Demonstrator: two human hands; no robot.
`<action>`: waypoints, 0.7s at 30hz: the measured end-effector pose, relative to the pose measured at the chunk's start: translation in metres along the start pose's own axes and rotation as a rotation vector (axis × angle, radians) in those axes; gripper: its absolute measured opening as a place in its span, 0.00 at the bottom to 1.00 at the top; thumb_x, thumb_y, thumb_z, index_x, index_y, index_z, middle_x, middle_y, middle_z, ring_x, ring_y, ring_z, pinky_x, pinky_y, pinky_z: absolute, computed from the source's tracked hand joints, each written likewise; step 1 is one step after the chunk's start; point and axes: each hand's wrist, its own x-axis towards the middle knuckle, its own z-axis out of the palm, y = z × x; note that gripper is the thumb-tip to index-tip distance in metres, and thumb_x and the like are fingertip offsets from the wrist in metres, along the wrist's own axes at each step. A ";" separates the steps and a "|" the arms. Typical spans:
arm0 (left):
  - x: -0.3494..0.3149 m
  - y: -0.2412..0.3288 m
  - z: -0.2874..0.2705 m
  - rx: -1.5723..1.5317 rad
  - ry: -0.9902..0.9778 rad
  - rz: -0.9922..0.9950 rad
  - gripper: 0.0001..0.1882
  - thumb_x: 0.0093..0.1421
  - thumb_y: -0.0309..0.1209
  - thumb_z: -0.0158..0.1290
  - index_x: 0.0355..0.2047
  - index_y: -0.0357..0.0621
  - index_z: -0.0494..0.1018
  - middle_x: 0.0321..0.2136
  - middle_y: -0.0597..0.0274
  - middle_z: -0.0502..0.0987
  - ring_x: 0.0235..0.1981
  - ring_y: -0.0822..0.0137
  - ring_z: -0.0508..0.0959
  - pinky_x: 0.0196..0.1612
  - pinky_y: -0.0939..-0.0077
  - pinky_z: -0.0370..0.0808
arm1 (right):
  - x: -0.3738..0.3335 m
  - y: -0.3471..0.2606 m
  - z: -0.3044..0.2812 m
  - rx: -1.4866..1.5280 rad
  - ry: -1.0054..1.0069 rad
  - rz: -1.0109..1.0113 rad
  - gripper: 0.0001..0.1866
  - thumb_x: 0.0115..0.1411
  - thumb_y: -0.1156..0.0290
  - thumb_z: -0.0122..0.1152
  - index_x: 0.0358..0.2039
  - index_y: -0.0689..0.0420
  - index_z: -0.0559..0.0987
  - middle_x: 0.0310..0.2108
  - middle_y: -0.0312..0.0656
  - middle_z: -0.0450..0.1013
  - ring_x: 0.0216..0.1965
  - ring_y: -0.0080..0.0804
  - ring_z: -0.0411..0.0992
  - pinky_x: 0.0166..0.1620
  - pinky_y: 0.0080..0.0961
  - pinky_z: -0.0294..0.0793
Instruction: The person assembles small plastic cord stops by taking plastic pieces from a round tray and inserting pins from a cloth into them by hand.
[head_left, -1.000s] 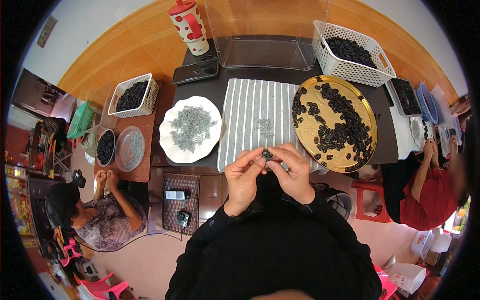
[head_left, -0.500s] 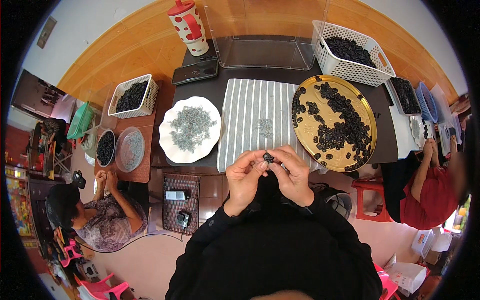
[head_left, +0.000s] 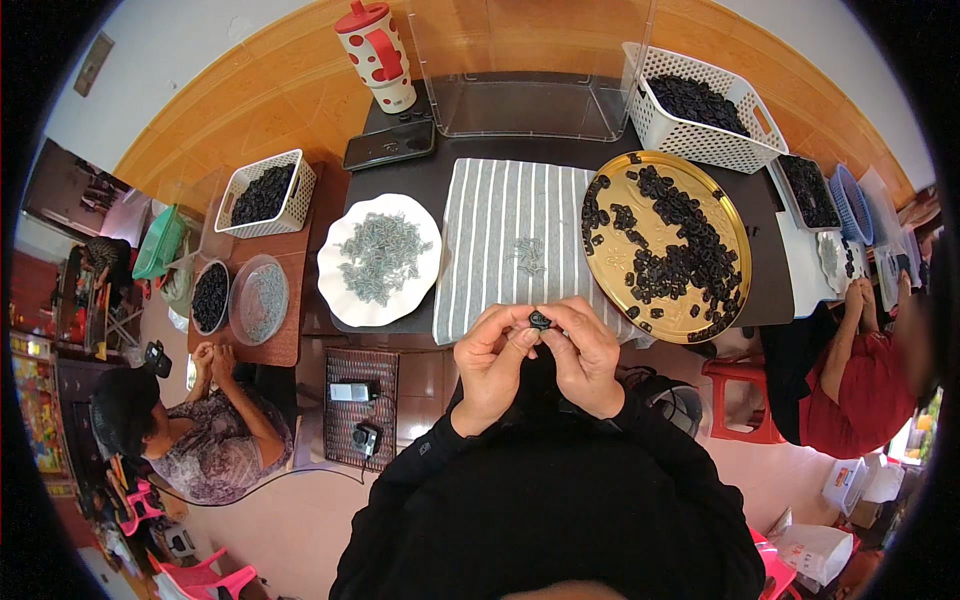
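Black piece: a small, compact, plastic-looking black piece (head_left: 539, 320) is sitting between the fingertips, appearing by the near edge of the dark table (head_left: 395, 175), where the grey-and-white striped fabric cloth (head_left: 500, 210) is ending.
Left hand: the bare left hand (head_left: 487, 365) is pinching it from the left, thumb and forefinger nearly closing.
Right hand: the bare right hand (head_left: 585, 360) is pinching from the right, its gap equally narrow (the other fingers are curling aside).
Handling: it is probably weighing very little, looking stiff, smoothish and hardly fragile; its smallness is likely making it easy to drop.
Hold: opposite sides are seeming best for the fingertips, leaving the upper face free.
Direction: a dark face is showing upward; the fingers are hiding too much to tell its long axis.
Table sides: loose black pieces (head_left: 680, 220) are lying on the round gold tray (head_left: 622, 255) toward the right edge; slim, translucent grey pins (head_left: 385, 258) are filling the white scalloped plate (head_left: 350, 305) toward the left.
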 end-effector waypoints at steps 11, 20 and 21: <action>-0.002 0.004 0.003 0.050 0.003 0.034 0.10 0.59 0.15 0.53 0.42 0.32 0.75 0.32 0.63 0.73 0.25 0.78 0.71 0.27 0.86 0.71 | -0.001 -0.002 0.001 -0.079 0.039 -0.092 0.13 0.54 0.89 0.56 0.41 0.67 0.75 0.31 0.46 0.70 0.26 0.31 0.72 0.30 0.22 0.72; -0.001 0.003 0.001 0.044 -0.023 0.012 0.14 0.59 0.16 0.52 0.46 0.34 0.74 0.33 0.64 0.72 0.29 0.79 0.72 0.30 0.86 0.72 | 0.000 -0.003 -0.002 0.029 0.023 0.040 0.10 0.57 0.84 0.57 0.41 0.67 0.76 0.32 0.42 0.71 0.30 0.26 0.71 0.33 0.19 0.70; -0.001 0.003 0.001 0.044 -0.023 0.012 0.14 0.59 0.16 0.52 0.46 0.34 0.74 0.33 0.64 0.72 0.29 0.79 0.72 0.30 0.86 0.72 | 0.000 -0.002 -0.004 0.029 0.024 0.040 0.10 0.57 0.84 0.57 0.41 0.67 0.76 0.32 0.42 0.71 0.30 0.26 0.71 0.33 0.19 0.70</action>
